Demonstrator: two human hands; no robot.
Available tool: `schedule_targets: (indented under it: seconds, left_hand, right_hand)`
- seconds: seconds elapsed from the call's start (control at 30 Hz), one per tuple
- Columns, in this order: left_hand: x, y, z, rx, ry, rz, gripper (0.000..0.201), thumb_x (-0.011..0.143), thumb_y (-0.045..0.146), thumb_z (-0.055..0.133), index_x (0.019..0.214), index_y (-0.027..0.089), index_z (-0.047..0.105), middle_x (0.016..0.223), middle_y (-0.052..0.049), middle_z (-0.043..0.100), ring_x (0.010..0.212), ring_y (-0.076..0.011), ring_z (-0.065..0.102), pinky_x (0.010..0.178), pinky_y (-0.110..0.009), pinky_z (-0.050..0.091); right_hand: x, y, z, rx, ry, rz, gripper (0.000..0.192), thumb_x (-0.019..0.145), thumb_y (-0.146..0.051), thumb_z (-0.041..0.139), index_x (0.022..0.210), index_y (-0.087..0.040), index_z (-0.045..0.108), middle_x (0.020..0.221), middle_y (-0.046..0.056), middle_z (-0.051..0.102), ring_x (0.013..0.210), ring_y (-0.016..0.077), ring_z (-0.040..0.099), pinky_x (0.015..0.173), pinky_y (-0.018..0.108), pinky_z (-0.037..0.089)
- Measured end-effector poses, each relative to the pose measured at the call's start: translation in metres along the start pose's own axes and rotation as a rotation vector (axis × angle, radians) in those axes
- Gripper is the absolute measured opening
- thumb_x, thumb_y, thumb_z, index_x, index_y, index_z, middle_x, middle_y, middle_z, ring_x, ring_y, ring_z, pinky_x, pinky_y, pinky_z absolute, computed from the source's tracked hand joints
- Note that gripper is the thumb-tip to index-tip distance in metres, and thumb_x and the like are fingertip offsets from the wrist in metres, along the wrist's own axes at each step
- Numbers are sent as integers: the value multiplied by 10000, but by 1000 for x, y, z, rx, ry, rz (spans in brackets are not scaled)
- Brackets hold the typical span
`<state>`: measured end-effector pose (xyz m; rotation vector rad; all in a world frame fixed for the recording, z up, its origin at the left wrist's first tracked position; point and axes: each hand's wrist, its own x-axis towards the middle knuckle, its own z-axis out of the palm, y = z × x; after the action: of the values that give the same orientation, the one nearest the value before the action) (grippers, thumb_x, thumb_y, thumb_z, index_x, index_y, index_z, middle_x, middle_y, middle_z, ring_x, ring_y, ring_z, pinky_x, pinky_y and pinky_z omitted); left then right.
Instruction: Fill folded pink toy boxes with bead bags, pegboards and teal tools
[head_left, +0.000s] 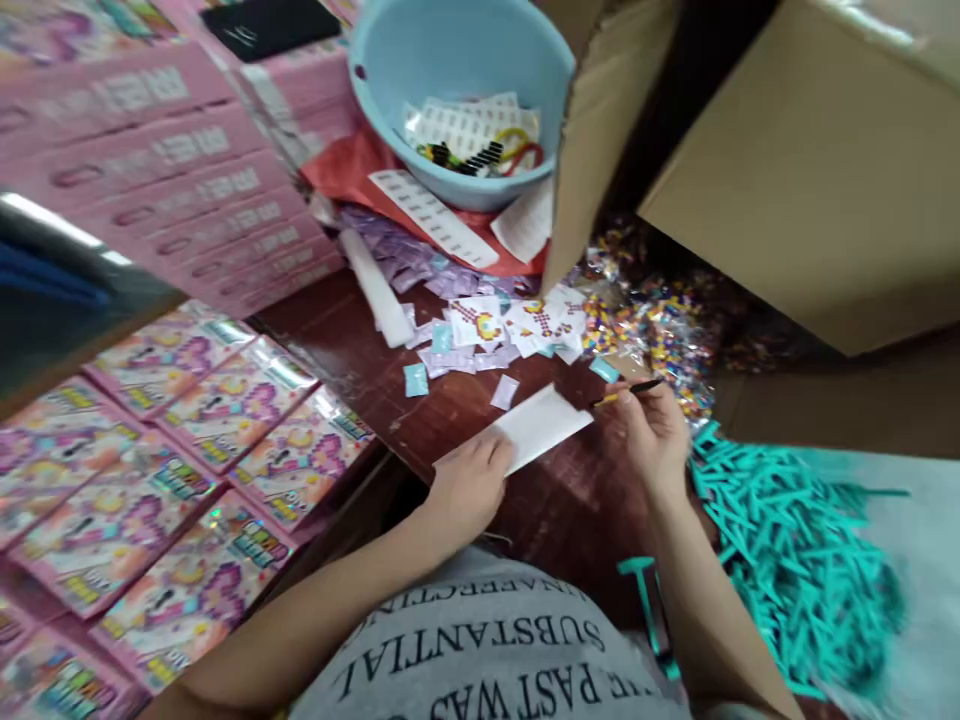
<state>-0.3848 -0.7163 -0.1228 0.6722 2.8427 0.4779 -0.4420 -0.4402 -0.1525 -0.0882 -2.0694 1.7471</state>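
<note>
White paper (551,422) gripped by left hand (471,480), centre frame; right hand (660,432) pinches dark-tipped stick (646,386), apart. Boxes (184,590), lower left, look finished; sachets (453,360), centre, lie loose.

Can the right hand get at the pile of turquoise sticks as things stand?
Probably yes: the turquoise sticks lie uncovered close by the right hand, though it holds a slim pen-like tool.

Basin (459,62): pale blue. Folded paper (546,428): plain white. Pen (646,386): black and yellow. Plastic sticks (806,570): teal. Shirt (480,650): grey, black-lettered. Tabletop (555,510): reddish brown. Sachets (454,360): lilac, some turquoise.
</note>
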Motion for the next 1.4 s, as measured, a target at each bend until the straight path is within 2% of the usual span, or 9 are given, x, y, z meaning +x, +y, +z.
schedule_targets:
  seconds: [0.1,0.27,0.43,0.6,0.77,0.93,1.07,1.2,1.4]
  left_hand:
    - [5,16,8,-111,-175,130,439,1062,478,556,1266,133,735,1590,-189,593,1463,-326,584,1202,-450,508]
    - [32,6,3,-74,-248,416,407,1076,168,428,1279,204,780,1441,-89,734,1389,-245,636,1212,-422,477]
    - [54,-17,4,30,-240,532,471,1016,120,563,1305,423,779,1552,36,666,1583,-260,455,1304,-532,295]
    - [48,18,29,129,-138,361,781,848,658,823,1545,371,618,1766,-80,394,1567,-433,398,1249,-634,301]
    - [45,75,57,218,-81,135,755,982,672,642,1572,204,591,1684,-235,463,1384,-480,520,1072,-621,452]
    - [27,26,42,165,-106,315,451,1105,436,506,1468,238,685,1612,-122,591,1533,-376,456,1264,-571,340]
    - [3,-19,31,175,-45,263,565,1077,541,548,1597,320,557,1742,-79,435,1636,-361,348,1354,-643,78]
    - [-3,8,55,179,52,38,765,1076,598,492,1689,148,398,1782,-204,285,1671,-399,264,1349,-669,61]
    - [0,43,73,159,91,-84,1041,1007,658,576,1641,-121,302,1747,-379,179,1673,-489,172,1348,-644,144]
  right_hand:
    - [-20,30,-24,-65,19,98,294,983,-486,720,1099,-220,679,1074,67,787,1018,218,767,948,406,615]
    - [-24,40,-31,-30,-35,122,350,996,-516,685,1182,-221,660,1126,76,787,1075,222,775,991,414,618]
    - [-25,12,-43,190,36,140,554,972,-485,740,1441,-328,491,1017,-7,796,642,140,722,676,307,629]
    - [-44,-18,-44,415,7,391,302,1000,-504,587,1223,-306,638,1035,40,794,809,191,770,814,424,670]
    - [-56,-25,6,520,41,509,343,1019,-467,448,1295,-373,629,1217,57,746,1230,261,714,1035,599,586]
    - [-57,2,45,525,21,465,503,972,-791,467,902,-295,512,632,-39,472,662,194,608,918,463,619]
    - [-68,17,36,478,-25,423,512,943,-772,573,836,-271,569,625,-46,489,611,157,535,874,394,593]
    - [-84,-2,28,324,-38,337,231,1001,-487,669,1100,-279,647,801,-34,663,796,156,673,922,353,561]
    - [-109,-16,41,183,-53,402,275,970,-436,719,1159,-259,624,990,18,764,870,167,736,814,328,598]
